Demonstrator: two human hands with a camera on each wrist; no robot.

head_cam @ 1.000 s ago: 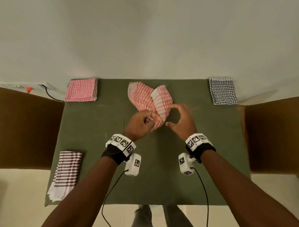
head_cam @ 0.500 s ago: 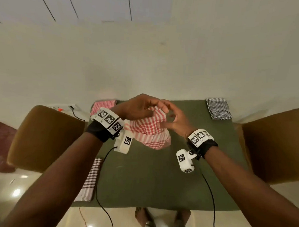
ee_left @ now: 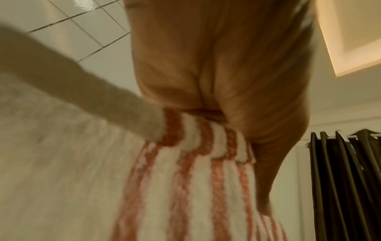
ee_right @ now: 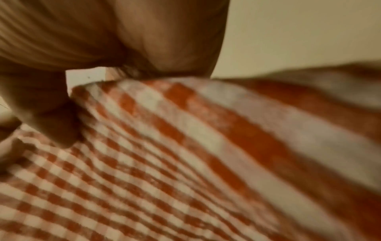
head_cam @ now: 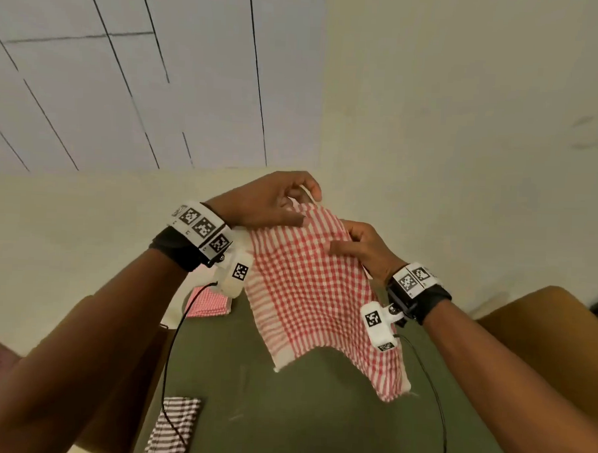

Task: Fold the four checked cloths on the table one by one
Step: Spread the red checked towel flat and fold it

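Observation:
A red-and-white checked cloth (head_cam: 305, 295) hangs in the air above the green table (head_cam: 316, 415), its lower corners dangling. My left hand (head_cam: 274, 204) pinches its top edge, and my right hand (head_cam: 362, 246) grips the same edge a little to the right. In the left wrist view the bunched striped hem of the cloth (ee_left: 206, 143) sits squeezed under my fingers. The right wrist view shows the cloth (ee_right: 185, 163) spread out beneath my thumb. A folded red checked cloth (head_cam: 207, 302) lies at the table's back left. A folded brown striped cloth (head_cam: 172, 429) lies at the front left.
Brown chairs stand on both sides of the table, one (head_cam: 542, 339) at the right. Black cables (head_cam: 168, 357) trail from both wrist cameras down over the table. A cream wall rises behind the table, with a tiled ceiling above it.
Both hands lifted the red checked cloth off the table and raised it. It went from a crumpled bundle to hanging spread open. My head tilted up, so the black checked cloth left view.

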